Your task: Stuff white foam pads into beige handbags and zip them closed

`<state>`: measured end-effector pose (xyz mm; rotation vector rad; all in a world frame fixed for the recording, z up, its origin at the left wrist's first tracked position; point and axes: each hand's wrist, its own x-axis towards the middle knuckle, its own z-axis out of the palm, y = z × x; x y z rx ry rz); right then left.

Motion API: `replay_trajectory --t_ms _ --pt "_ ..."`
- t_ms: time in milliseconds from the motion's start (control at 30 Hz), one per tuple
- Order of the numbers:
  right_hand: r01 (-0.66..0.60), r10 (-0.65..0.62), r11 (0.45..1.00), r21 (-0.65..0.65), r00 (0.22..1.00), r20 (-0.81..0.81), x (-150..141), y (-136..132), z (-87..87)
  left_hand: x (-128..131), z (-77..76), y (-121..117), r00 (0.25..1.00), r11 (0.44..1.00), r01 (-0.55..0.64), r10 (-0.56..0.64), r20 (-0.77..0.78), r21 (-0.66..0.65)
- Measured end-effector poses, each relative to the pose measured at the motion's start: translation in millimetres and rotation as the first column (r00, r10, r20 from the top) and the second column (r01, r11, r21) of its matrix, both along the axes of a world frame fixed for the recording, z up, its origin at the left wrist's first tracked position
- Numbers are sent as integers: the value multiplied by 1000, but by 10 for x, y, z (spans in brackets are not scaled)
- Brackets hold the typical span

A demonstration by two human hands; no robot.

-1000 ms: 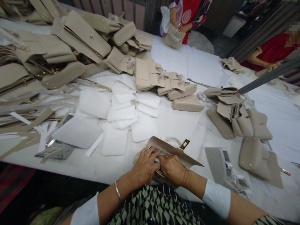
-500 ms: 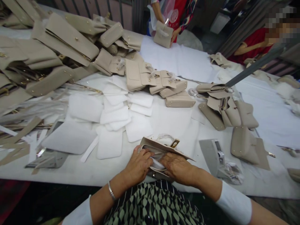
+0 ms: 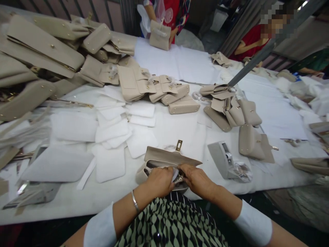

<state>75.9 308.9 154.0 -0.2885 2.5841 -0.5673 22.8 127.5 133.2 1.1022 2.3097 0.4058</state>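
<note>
A beige handbag (image 3: 169, 155) lies at the table's front edge, its flap folded back and a gold buckle tab (image 3: 179, 145) standing up from it. My left hand (image 3: 160, 180) is closed at the bag's mouth, fingers curled over the near edge. My right hand (image 3: 197, 178) pinches the right side of the opening, beside a small gold metal part (image 3: 180, 178). Between my hands some white filling (image 3: 175, 174) shows inside the bag. The fingertips are partly hidden there.
White foam sheets (image 3: 110, 164) lie to the left, with a large pile of beige bags (image 3: 51, 51) behind. A grey tape dispenser (image 3: 221, 159) stands at right near more bags (image 3: 250, 142). A slanted metal pole (image 3: 257, 60) rises behind. Across the table a person holds a bag (image 3: 159, 35).
Both hands have drawn back from inside the bag to its near and right edges. The buckle tab has swung more upright. The view has shifted to the right.
</note>
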Motion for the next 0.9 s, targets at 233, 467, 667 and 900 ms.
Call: replay_trajectory --t_ms 233,467,667,900 --pt "49 -47 953 299 999 -14 49 -53 14 -101 -77 143 991 998 63 -64 118 9" --pt "62 -48 941 333 998 -52 95 -63 -76 -184 -48 200 986 993 110 -104 132 -39" --pt "126 -112 967 221 991 -76 261 -55 -186 -106 -158 230 980 990 89 -67 185 -109" --pt "182 -163 980 87 968 -190 385 -75 -384 -96 -164 291 972 967 175 -139 192 -186"
